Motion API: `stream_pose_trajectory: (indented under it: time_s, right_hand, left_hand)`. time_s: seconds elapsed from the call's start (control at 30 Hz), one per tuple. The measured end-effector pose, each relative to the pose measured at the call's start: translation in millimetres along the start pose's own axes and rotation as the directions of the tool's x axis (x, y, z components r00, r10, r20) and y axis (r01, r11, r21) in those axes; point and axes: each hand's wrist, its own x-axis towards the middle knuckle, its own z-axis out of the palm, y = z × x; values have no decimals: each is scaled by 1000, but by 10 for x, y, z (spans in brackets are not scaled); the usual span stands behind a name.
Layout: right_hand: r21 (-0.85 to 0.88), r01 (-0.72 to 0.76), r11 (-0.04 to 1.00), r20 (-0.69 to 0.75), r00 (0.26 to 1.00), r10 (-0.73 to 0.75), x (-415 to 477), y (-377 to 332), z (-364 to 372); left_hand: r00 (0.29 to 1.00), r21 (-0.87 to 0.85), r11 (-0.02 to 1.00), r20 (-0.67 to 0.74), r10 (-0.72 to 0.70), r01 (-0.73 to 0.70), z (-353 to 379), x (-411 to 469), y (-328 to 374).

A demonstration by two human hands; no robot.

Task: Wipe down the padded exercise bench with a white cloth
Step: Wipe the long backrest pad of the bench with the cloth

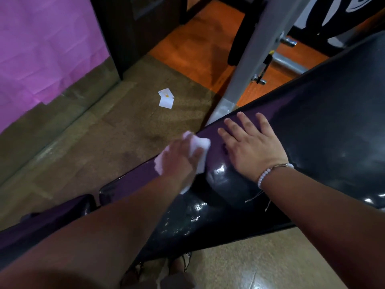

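The padded exercise bench runs diagonally from lower left to upper right, black glossy vinyl on top with a purple side panel. My left hand holds the white cloth against the purple side edge of the pad; the hand is motion-blurred. My right hand lies flat with fingers spread on the pad's edge just right of the cloth, a beaded bracelet on its wrist. Wet shine shows on the black vinyl below both hands.
A grey metal upright of the bench frame rises behind the pad. Scraps of white paper lie on the brown floor to the left. A pink sheet covers the wall at left. Orange flooring lies beyond.
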Motion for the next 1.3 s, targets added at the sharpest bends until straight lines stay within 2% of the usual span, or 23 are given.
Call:
stream_pose_trajectory:
  time_s: [0.07, 0.17, 0.27, 0.43, 0.53, 0.63, 0.73, 0.8, 0.9, 1.0, 1.13, 1.23, 1.3]
  right_hand:
    - [12, -6, 1000, 8, 1000, 6, -2, 0, -30]
    - [43, -5, 999, 27, 1000, 4, 11, 1, -93]
    - [33, -4, 999, -58, 998, 6, 146, -26, -204]
    - [93, 132, 987, 21, 991, -135, 600, -149, -150]
    - [61, 219, 974, 51, 974, -222, 642, -230, 18]
    - [47, 231, 972, 33, 972, -233, 630, -231, 94]
    - [70, 218, 973, 20, 975, -220, 645, -228, 97]
    - [79, 215, 973, 6, 976, -217, 652, -233, 106]
    - [96, 218, 971, 4, 976, -220, 660, -229, 117]
    - [96, 223, 970, 8, 974, -224, 668, -224, 131]
    - [89, 222, 971, 21, 974, -225, 659, -228, 126]
    - [82, 223, 971, 24, 974, -226, 665, -214, 115]
    - [81, 223, 971, 18, 974, -226, 668, -219, 131]
  left_hand:
    - [983, 2, 983, -7, 185, -185, 115, -243, 267]
    - [978, -15, 978, 31, 208, -208, 227, -445, 324]
    - [985, -32, 987, 69, 157, -155, 225, -404, 58]
    - [995, -34, 996, 43, -85, 87, 121, -428, -432]
    - [970, -75, 969, 68, -233, 237, 68, -485, -542]
    - [934, -50, 937, 106, -340, 347, 25, -405, -602]
    - [937, -43, 940, 107, -331, 337, 4, -173, -553]
    - [970, -33, 974, 110, -219, 224, 47, -45, -337]
    - [997, -75, 995, 36, -67, 70, 98, 7, 18]
    - [1000, -68, 998, 17, 6, -5, 121, -51, -156]
    - [987, -47, 985, 9, -163, 163, 89, -109, -624]
    - [952, -58, 951, 47, -302, 304, 49, -148, -694]
    - [953, -62, 951, 42, -299, 302, 38, -222, -552]
